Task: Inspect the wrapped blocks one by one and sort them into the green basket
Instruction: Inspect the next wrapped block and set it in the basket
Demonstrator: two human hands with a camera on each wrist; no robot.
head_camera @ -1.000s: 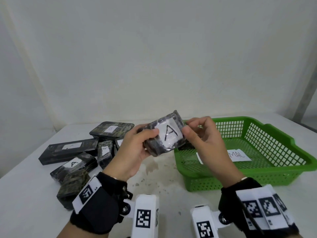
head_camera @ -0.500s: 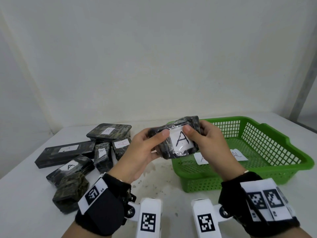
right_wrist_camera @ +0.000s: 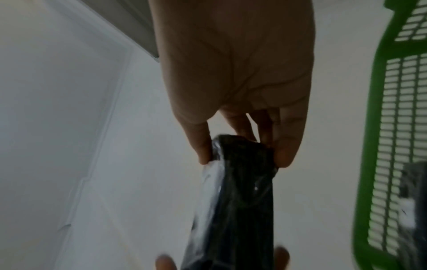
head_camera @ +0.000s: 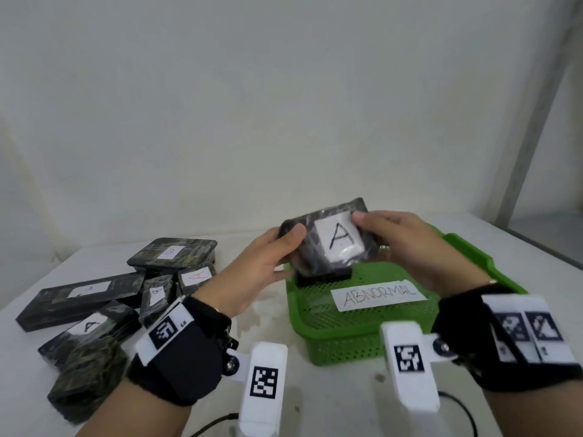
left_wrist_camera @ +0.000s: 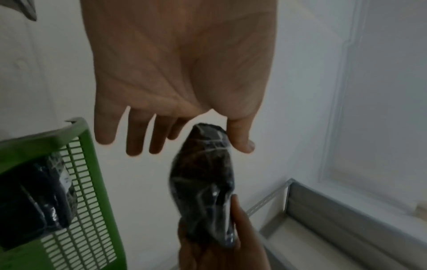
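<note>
We hold A-labelled wrapped block (head_camera: 328, 244) pinched between left hand (head_camera: 252, 272) and right hand (head_camera: 410, 247). One block (head_camera: 321, 275) sits in green basket (head_camera: 347, 345); seven wait on desk (head_camera: 347, 402) at nine o'clock.

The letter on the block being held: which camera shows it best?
The head view: the held block faces it, its white label reading A. Both wrist views catch only the block's dark wrapped edge, label unreadable.
</note>
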